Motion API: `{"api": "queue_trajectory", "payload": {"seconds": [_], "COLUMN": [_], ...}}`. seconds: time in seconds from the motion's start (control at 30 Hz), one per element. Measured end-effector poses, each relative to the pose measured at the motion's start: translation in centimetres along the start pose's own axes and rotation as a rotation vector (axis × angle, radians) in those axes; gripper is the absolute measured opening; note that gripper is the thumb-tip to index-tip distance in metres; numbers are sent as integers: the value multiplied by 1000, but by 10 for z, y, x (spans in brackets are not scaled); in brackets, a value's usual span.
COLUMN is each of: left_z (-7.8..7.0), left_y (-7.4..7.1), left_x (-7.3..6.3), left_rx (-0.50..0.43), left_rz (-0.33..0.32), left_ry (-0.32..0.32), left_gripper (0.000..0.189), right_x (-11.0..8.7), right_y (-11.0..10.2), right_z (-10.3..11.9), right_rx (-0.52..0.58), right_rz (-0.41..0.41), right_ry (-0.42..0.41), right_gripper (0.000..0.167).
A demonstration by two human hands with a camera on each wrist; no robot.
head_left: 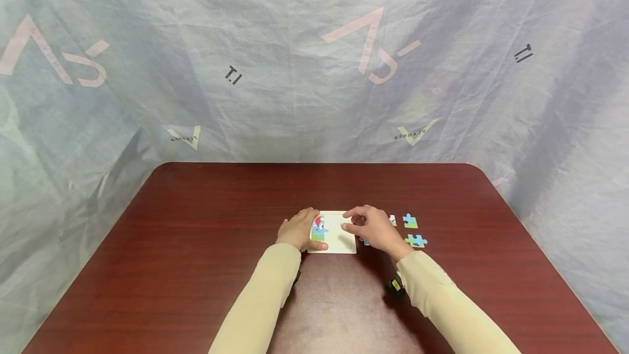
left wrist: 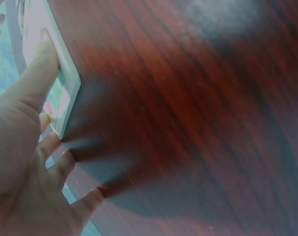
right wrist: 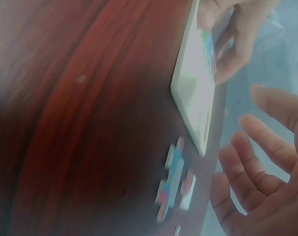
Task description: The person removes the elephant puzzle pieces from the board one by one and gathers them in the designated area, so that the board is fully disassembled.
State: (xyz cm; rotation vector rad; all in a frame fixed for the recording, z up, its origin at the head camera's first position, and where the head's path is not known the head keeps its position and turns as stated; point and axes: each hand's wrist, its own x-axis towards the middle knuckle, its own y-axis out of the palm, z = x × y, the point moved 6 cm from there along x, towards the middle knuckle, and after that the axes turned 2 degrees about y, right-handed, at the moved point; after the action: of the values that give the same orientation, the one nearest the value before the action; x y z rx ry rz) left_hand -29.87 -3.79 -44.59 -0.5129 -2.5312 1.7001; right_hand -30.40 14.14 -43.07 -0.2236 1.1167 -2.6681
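A white puzzle tray (head_left: pixel 339 242) lies on the table with pictured pieces (head_left: pixel 318 227) in its left part. My left hand (head_left: pixel 298 231) rests at the tray's left side. Its thumb (left wrist: pixel 44 56) lies straight on top along the near edge, and several spread fingertips touch the table beside the tray. Above the tray's right side hovers my right hand (head_left: pixel 374 228), thumb and fingers apart, nothing between them. Loose puzzle pieces (right wrist: pixel 171 182) lie beside the tray under the right hand, partly hidden in the head view.
Farther right lie more jigsaw pieces, one green and blue (head_left: pixel 410 221) and one nearer the front (head_left: pixel 416 241). The red-brown wooden table (head_left: pixel 196 245) surrounds the tray. A grey printed cloth (head_left: pixel 290 59) hangs behind and at both sides.
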Motion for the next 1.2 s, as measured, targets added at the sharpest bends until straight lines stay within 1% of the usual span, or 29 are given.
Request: {"api": "queue_trajectory", "payload": {"seconds": [0.17, 0.23, 0.4, 0.5, 0.63, 0.83, 1.07, 1.2], "left_z": [0, 1, 0, 0, -1, -1, -1, 0], "left_y": [0, 1, 1, 0, -1, 0, 0, 0], "left_x": [1, 2, 3, 1, 0, 0, 0, 0], "left_rx": [10, 20, 35, 34, 30, 22, -5, -11], "left_rz": [-6, 4, 21, 15, 10, 10, 8, 10], "left_ry": [5, 1, -9, -6, -2, -8, -11, -12], "left_gripper": [86, 86, 88, 88, 87, 87, 86, 87], "right_x": [12, 15, 21, 24, 28, 32, 36, 38], "right_y": [11, 16, 25, 29, 34, 40, 46, 46], "right_z": [11, 15, 22, 25, 26, 25, 30, 29], "right_rx": [-72, -97, -126, -133, -150, -197, -248, -269], "right_rz": [-18, -15, 12, 17, 16, 12, 15, 17], "right_ry": [-14, -14, 4, 4, 9, 46, 30, 65], "right_gripper": [21, 20, 20, 19, 16, 13, 13, 14]}}
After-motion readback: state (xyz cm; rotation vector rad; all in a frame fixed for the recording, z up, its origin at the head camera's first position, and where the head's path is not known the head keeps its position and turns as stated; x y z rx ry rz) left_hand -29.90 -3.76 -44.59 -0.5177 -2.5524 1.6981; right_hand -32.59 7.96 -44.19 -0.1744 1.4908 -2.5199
